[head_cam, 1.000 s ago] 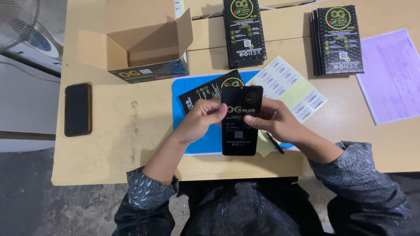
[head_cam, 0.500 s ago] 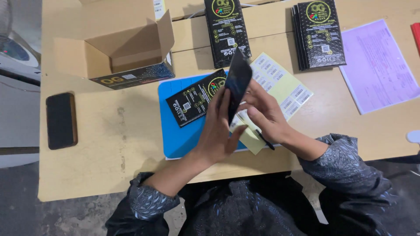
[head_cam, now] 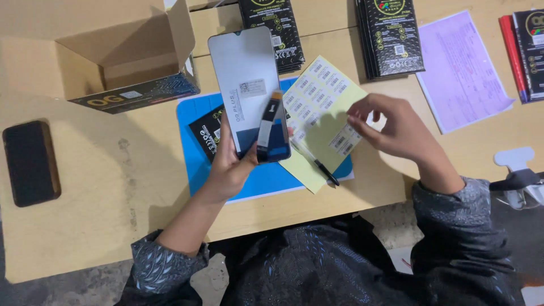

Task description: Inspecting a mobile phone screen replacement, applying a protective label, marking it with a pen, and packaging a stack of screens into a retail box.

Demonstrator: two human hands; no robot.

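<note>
The left hand (head_cam: pixel 229 167) grips a phone screen panel (head_cam: pixel 247 90) by its near end, thumb across the near right corner and fingers behind, and holds it raised and tilted toward the camera so its grey back side can be read. A thin ribbon cable (head_cam: pixel 267 122) hangs along the panel's back, and a small white label sits near its middle. The panel is above the blue mat (head_cam: pixel 195 122), clear of the surface.

The right hand (head_cam: pixel 396 127) is over the yellow sticker sheet (head_cam: pixel 317 122), fingertips pinched together at the sheet's right edge beside the small printed stickers; whether it holds one between the fingers I cannot tell. The sheet lies partly on the mat, within easy reach of both hands, and a black pen (head_cam: pixel 320 166) rests across its near corner.

A black packet (head_cam: pixel 205 133) lies on the mat, partly hidden behind the panel. To the far left stands an open cardboard box (head_cam: pixel 113 56), flaps up. Stacks of black packets (head_cam: pixel 391 34) line the far edge, with a purple paper (head_cam: pixel 462 71) to the right. A dark phone (head_cam: pixel 31 161) lies well apart at the left of the wooden surface (head_cam: pixel 113 192).
</note>
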